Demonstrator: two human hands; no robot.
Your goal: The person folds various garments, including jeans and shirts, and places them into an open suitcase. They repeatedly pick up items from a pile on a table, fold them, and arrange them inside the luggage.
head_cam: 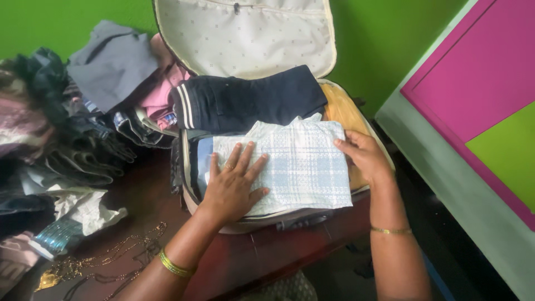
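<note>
Head view showed left hand point(233, 184) flat and right hand point(365, 156) pressing a checked cloth point(304, 167) into the suitcase point(245, 33), neither gripping. Overfilled, the stack could likely slide out.

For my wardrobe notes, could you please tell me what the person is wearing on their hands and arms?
Both forearms are bare, with no sleeves showing. The left hand has a ring on one finger and a green-and-gold bangle at the wrist. The right hand shows no ring; a thin gold bangle circles its wrist.
</note>
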